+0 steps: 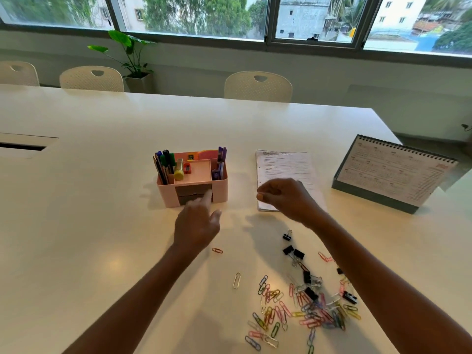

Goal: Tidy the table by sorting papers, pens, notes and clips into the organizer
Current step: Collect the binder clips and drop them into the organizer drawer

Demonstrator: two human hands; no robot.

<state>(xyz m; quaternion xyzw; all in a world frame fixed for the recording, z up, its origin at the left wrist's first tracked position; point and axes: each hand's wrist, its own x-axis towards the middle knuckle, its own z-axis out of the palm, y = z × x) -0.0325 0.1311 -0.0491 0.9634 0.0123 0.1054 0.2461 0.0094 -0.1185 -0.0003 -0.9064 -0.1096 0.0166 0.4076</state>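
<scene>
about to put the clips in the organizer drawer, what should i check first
1. Drawer open: not ok, the drawer in the front of the organizer looks closed.
2. Contact with drawer: ok, the left hand touches the drawer front with its index finger.
3. Clip in hand: cannot tell, the right hand has its fingers curled above the papers.
4. Clips gathered: not ok, paper clips and binder clips lie scattered on the near right of the table.
5. Papers filed: not ok, they lie flat to the right of the organizer.
6. Pens stowed: ok, pens stand in the organizer's left compartment.
</scene>
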